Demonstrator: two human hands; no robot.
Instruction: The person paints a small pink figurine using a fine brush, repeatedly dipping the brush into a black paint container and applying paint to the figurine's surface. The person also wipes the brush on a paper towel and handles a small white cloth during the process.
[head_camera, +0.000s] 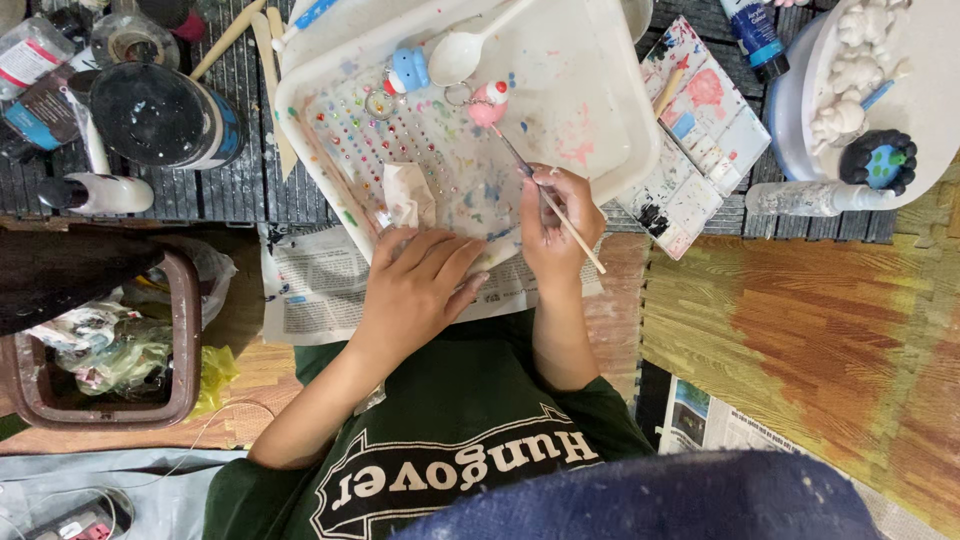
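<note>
**Brush on pink figurine, tray steadied**

Left hand (415, 290) lies flat, fingers spread, on the near rim of the white tray (620, 150), pinching nothing. Right hand (555, 220) pinches a thin paintbrush (550, 205) mid-shaft; judged light, stiff, easily rolled. Its tip meets the small pink figurine (488, 103) inside the tray: judged light, likely fragile, wet paint. Crumpled tissue (408, 195), blue figurine (408, 70) and white spoon (465, 50) crowd it. Paint palette (690, 140) lies right.

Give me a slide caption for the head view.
Right hand paints a pink figurine with a brush; left hand steadies the tray.
</note>
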